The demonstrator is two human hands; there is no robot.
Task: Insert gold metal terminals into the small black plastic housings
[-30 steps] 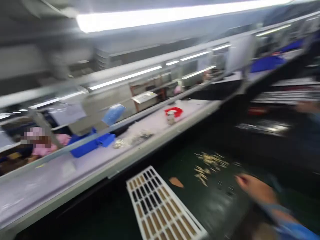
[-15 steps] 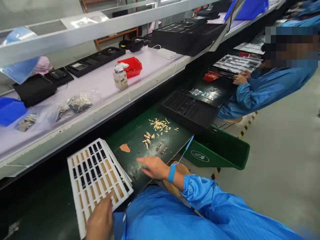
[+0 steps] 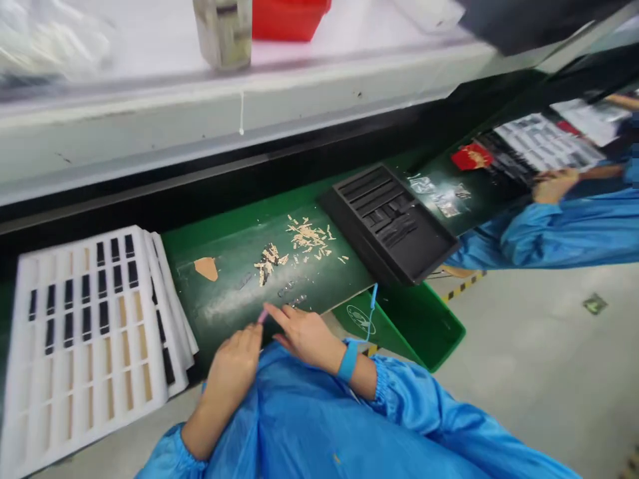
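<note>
Near the front edge of the green work surface (image 3: 229,303), my two hands almost meet. My left hand (image 3: 234,362) has its fingers pressed together. At its fingertips is a small pink-purple piece (image 3: 263,315); whether it is held or worn on a finger, I cannot tell. Beside it my right hand (image 3: 312,332), with a blue wrist strap (image 3: 348,361), stretches its index finger to the pink piece, thumb apart below. Beyond the hands lie small dark parts (image 3: 292,293), a pile of thin tan strips (image 3: 309,238) and an orange-brown scrap (image 3: 206,268).
White slotted trays (image 3: 160,332), stacked at left, hold black and tan pieces. A black compartment tray (image 3: 394,223) stands at right, above a green bin (image 3: 424,326). A raised white shelf (image 3: 299,100) runs along the back. A co-worker's hand (image 3: 554,185) is farther right.
My left hand has moved from the slotted tray to beside my right hand, with a pink piece now at its fingertips. The view has tilted down.
</note>
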